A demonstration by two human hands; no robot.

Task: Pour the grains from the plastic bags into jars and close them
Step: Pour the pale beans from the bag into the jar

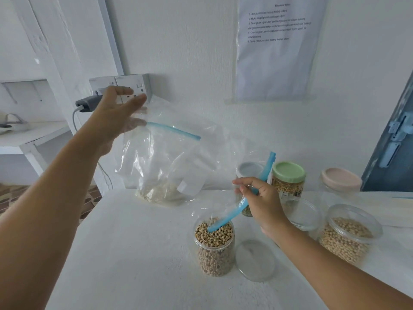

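An open clear jar [215, 247] full of black-eyed beans stands on the white table [138, 253], its clear lid [255, 261] flat beside it. My right hand [261, 204] pinches the blue zip strip of a limp clear bag [225, 175]; the strip's end dips into the jar's mouth. At the back a second zip bag [165, 162] leans by the wall with a little pale grain at its bottom. My left hand [116, 115] reaches to its top corner, fingers straight and spread, some seen through the plastic.
On the right stand an open jar of beans [348, 236], an empty open jar [301, 212], and jars with green [289, 175], grey [249, 170] and pink [340, 180] lids. A wall socket with a charger [88, 104] is behind my left hand. The table ends at the left.
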